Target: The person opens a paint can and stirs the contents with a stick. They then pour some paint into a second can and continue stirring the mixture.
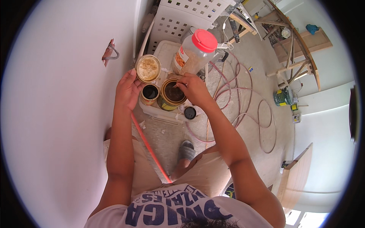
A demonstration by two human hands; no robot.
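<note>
My left hand (127,90) grips a round metal lid (148,68) by its edge, its pale face stained brown. To the right, my right hand (195,88) reaches over an open metal can (165,104) with a gold rim and dark brown contents. Its thumb and fingers are pinched together at the rim; what they hold, if anything, is too small to make out. Beside the can, under my left hand's lid, stands a smaller open container (146,101) of black liquid. A small round black-topped container (190,112) sits near the right front.
The cans stand on a whitish plastic box (161,118). Behind them is a clear jar (189,60) with a red lid. A white wall (64,114) rises close on my left. A looped hose (249,97) lies on the floor at right, and an orange-red pole (149,146) slants between my legs.
</note>
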